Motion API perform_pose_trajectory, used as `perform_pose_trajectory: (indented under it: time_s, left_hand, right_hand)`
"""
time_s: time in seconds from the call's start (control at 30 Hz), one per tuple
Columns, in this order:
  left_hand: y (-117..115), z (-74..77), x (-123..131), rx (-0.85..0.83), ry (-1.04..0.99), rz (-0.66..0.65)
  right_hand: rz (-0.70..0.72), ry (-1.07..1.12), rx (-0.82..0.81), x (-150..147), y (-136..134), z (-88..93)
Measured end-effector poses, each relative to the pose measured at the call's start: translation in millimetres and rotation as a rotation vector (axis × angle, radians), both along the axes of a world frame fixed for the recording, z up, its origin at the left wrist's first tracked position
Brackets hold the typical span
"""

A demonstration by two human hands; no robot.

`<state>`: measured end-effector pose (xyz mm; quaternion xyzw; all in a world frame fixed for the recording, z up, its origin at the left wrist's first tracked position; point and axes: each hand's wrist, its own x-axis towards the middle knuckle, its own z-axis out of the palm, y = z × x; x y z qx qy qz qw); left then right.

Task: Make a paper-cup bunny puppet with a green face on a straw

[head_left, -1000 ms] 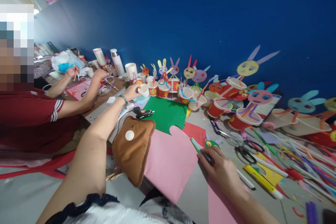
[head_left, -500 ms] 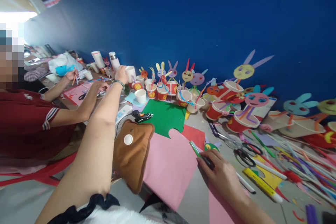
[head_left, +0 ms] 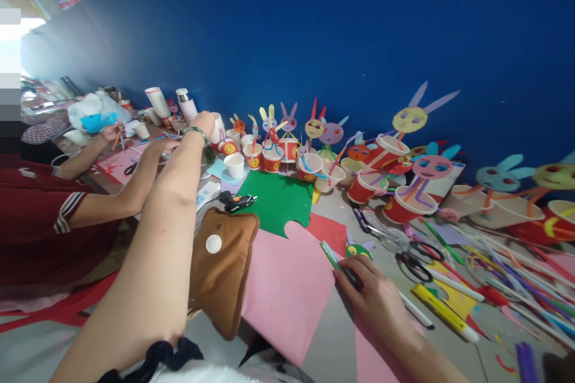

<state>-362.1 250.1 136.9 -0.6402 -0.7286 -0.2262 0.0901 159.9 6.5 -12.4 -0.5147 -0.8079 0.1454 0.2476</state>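
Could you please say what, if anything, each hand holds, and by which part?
The right hand seems to hold a slim green item by its near end; the left hand is at a white cylinder, its grip hidden.

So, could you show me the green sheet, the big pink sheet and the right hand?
Green sheet (head_left: 279,202): head view, middle of its bare surface.
Big pink sheet (head_left: 285,288): head view, middle of its bare surface.
Right hand (head_left: 376,297): head view, back of the hand.

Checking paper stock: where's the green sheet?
Centre of the head view: the green sheet lies beyond the pink sheet, with the black-and-orange tool at its left edge.
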Motion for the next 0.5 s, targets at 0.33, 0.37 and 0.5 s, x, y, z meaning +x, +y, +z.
perform_pose_trajectory:
  time_s: [0.33,0.37,0.5]
  left_hand:
    - [-19,26.0,14,-0.013,0.107,0.183]
    - [-21,29.3,16,0.006,0.11,0.197]
    - [-35,42.6,25,0.151,0.099,0.264]
  right_hand:
    - [0.013,-0.002,0.015,0,0,0.8]
    - [0.014,-0.003,0.019,0,0,1.1]
    - [0.011,-0.007,0.046,-1,-1,2.5]
